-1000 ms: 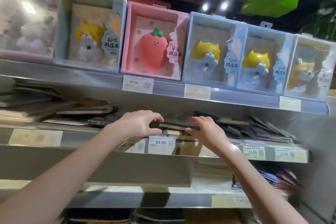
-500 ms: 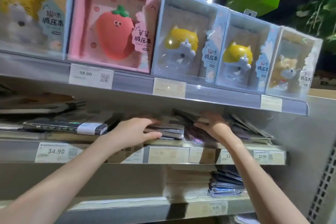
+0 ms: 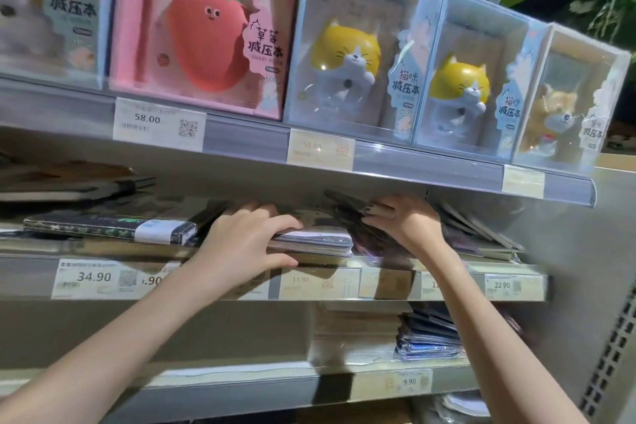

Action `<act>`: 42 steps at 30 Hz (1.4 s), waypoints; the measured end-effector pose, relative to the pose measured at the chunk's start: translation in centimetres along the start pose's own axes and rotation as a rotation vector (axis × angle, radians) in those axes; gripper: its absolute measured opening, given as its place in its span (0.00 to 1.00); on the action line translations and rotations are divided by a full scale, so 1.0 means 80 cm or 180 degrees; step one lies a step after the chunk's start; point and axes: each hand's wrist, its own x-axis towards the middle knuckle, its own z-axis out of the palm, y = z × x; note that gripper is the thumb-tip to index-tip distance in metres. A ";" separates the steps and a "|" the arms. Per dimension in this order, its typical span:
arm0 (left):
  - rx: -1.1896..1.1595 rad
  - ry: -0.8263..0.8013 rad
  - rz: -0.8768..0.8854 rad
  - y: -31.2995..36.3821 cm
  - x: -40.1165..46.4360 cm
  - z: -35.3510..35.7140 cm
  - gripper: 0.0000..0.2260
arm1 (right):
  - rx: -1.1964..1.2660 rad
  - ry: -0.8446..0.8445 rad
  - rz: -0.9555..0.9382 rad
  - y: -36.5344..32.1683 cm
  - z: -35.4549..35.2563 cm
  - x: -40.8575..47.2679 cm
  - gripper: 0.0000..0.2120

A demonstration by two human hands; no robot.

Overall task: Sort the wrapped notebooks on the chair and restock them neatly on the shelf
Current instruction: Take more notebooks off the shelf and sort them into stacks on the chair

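Here, both hands are in on the middle shelf (image 3: pixel 241 289), under the top shelf. Left hand (image 3: pixel 246 237) sits on a flat stack of wrapped notebooks (image 3: pixel 311 241) at the shelf's front edge, fingers spread over the top, thumb hooked under the stack's front edge, so it grips the stack. Stack lies flat, long axis running left-right along the front edge, near edge facing the camera. Right hand (image 3: pixel 404 222) is just to the right of it, fingers curled round a dark, glossy wrapped pack (image 3: pixel 361 227) that tilts up toward the back of the shelf; its exact outline is blurred. Stack and pack touch or nearly touch, cannot tell which.

At the left of the same shelf, a dark book (image 3: pixel 110 227) with a white band lies flat, long axis also left-right. More thin books (image 3: pixel 481 231) lean at the shelf's right end. Price tags (image 3: pixel 94 277) line the front rail. Top shelf carries boxed toys: a strawberry box (image 3: pixel 203 27) and cat boxes (image 3: pixel 358 52). Lower shelf holds a wrapped pile (image 3: pixel 430 337) near its right end.
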 end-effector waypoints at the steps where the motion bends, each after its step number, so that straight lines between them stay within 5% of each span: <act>1: -0.0033 0.0122 0.0017 0.000 -0.002 0.001 0.20 | 0.0034 0.0118 -0.0022 -0.007 -0.006 -0.008 0.20; 8: 0.0060 0.0813 0.0396 -0.008 -0.026 0.000 0.18 | -0.0339 0.0312 -0.0169 -0.030 -0.044 -0.053 0.18; 17: 0.0216 0.1364 0.0504 0.000 -0.031 -0.031 0.17 | -0.0206 0.0905 -0.1085 -0.021 0.004 -0.107 0.20; 22: 0.0235 0.1689 0.0584 0.004 -0.036 -0.042 0.17 | -0.0105 0.0949 -0.1015 -0.022 0.000 -0.106 0.25; 29: 0.0367 0.1929 0.0690 0.012 -0.046 -0.063 0.19 | -0.0043 0.1624 -0.0951 -0.036 -0.031 -0.102 0.13; 42: 0.0284 0.2175 0.0757 0.031 -0.121 -0.141 0.15 | 0.0164 0.1803 -0.0860 -0.110 -0.141 -0.177 0.11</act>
